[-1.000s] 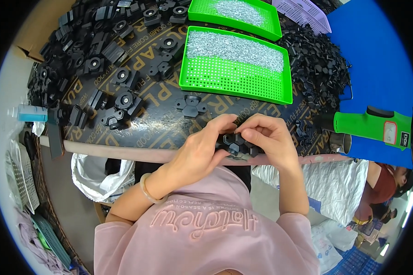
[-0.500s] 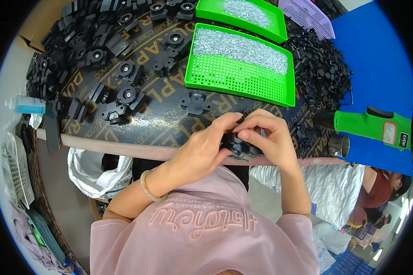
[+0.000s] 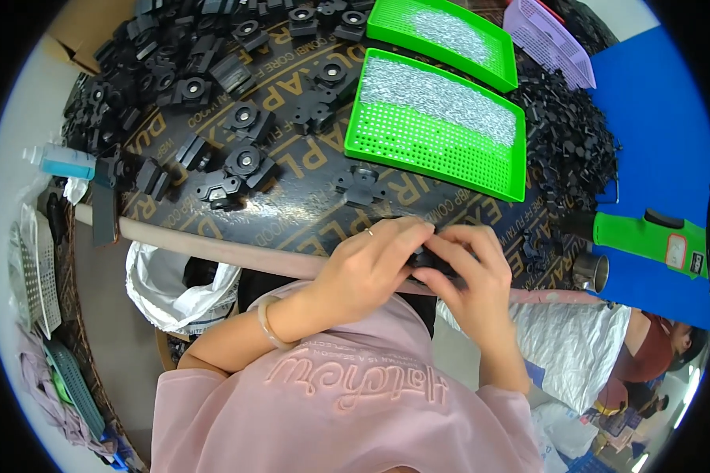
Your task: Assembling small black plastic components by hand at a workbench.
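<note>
Near the table's front edge, both hands close around a small black plastic part, mostly hidden by my fingers. My left hand, with a ring on one finger, grips it from the left, fingers pressed together over it. From the right, my right hand holds it between curled fingers and thumb. Just beyond my hands lies a black bracket with several arms. Farther left, black assemblies with round centres sit on the dark table.
Two green perforated trays hold small silvery pieces. Loose black parts are heaped at the right, beside a purple basket. A green heat gun and a metal cup lie at the right edge; a blue bottle stands left.
The view has shifted, so the table appears farther right and lower. My fingers have closed further over the black part, which shows less than before.
</note>
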The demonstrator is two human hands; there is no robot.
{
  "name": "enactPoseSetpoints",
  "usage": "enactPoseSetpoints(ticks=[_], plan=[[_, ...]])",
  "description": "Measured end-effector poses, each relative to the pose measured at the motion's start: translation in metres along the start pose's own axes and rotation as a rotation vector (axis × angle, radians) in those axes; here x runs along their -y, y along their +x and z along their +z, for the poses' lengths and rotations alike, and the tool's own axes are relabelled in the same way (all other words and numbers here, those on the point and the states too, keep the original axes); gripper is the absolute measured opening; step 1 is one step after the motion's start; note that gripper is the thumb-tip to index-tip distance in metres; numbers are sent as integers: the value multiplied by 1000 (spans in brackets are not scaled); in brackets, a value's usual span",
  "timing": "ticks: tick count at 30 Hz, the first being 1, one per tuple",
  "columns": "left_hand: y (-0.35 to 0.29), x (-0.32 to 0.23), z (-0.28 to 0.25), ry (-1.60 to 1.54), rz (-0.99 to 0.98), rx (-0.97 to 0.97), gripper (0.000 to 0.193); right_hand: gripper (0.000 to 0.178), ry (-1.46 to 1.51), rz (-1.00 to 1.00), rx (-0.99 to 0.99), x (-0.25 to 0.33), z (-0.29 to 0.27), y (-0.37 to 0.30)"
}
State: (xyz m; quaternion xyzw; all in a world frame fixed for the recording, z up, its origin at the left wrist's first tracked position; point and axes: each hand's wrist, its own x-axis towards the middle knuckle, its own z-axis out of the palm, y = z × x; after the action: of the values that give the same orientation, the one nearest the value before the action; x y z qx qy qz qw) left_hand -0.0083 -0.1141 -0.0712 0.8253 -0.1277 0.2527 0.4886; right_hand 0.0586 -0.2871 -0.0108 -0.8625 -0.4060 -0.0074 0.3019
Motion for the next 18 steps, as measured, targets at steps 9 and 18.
enactPoseSetpoints(ticks=[9, 18], plan=[[6, -5, -22, 63, 61, 64, 55, 62, -207, -48, 37, 0, 3, -21], [17, 1, -104, 396, -89, -242, 27, 51, 860, 376, -114, -23, 26, -11]])
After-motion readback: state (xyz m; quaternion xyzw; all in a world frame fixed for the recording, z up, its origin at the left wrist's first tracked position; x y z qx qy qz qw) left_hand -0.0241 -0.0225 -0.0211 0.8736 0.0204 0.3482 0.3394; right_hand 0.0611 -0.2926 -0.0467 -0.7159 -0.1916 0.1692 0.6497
